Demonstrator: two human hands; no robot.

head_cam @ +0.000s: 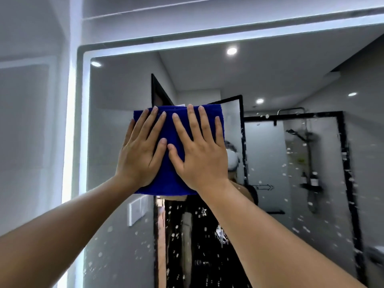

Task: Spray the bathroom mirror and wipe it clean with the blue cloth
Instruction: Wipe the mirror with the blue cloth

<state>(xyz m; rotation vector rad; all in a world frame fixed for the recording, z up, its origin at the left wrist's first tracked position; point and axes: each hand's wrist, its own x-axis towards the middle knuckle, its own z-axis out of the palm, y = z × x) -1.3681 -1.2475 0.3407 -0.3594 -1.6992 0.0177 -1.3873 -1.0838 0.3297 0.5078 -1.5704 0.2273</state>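
Glass along the left side of the bathroom mirror point(116, 96), just inside the lit edge strip point(71, 125), appears clear in its upper part, while white flecks of spray foam point(99, 254) remain lower down on that side. The light switch plate point(136, 210) reflected there is seen without smearing.

The left hand point(138, 154) lies flat on the folded blue cloth point(172, 175), fingers straight and spread, thumb extended; it presses rather than grips. The cloth itself sits against the mirror in the upper middle of the glass, square and folded. The right hand point(202, 154) lies beside the left on the same cloth, fingers likewise straight and fanned, pressing with the palm and curled round nothing. The two thumbs nearly meet at the cloth's centre.

Below the cloth, the dark reflected figure shows many white droplets on the glass. Further right, over the reflected black-framed shower screen point(291, 163) and shower fittings point(309, 163), droplets and foam runs are dense, running from the frame's top down to the lower right.

Assessment: spraying appears complete, as the wet deposit covers most of the pane and no spray bottle is in view. Wiping is in hand but at an early stage; judging by the residue, only the upper-left area looks done. The lower left, centre bottom and whole right side remain to be wiped.
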